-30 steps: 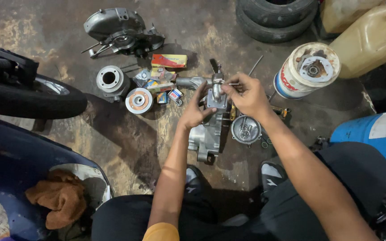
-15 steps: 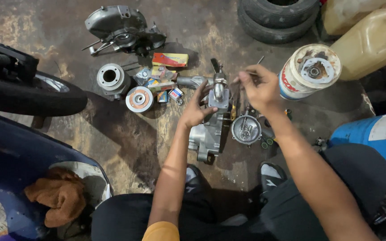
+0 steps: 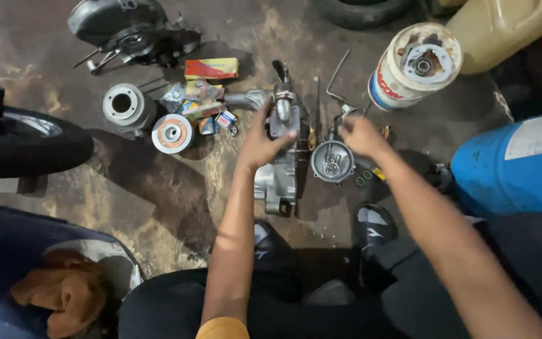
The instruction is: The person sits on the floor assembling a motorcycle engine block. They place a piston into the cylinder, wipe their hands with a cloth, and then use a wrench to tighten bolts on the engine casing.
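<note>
The left hand [image 3: 260,143] rests on the engine crankcase [image 3: 281,164] that lies on the stained concrete floor [image 3: 158,194]. Its fingers are spread and loosely curled over the upper part of the casting, thumb toward the near side, bracing it rather than gripping tight. The crankcase runs from just beyond the fingertips down past the wrist toward the person's shoes.

The right hand [image 3: 360,135] hovers just right of the crankcase, above the far edge of a round metal cover [image 3: 332,162] that lies touching the casting's side. Its fingers are bunched together as if pinching something small; what they hold, if anything, cannot be told. Just beyond this hand lies a bent metal rod [image 3: 337,80], and between the two hands a thin screwdriver [image 3: 315,113] lies alongside the crankcase.

To the left of the left hand sit a copper-faced clutch disc [image 3: 172,133], a grey cylinder [image 3: 123,105], and a scatter of small parts boxes [image 3: 202,107]. Farther off beyond them is a dark engine cover [image 3: 130,28]. Beyond and right of the right hand stands a white tub [image 3: 416,66] with a round part inside; a blue drum [image 3: 515,166] lies well to its right.
</note>
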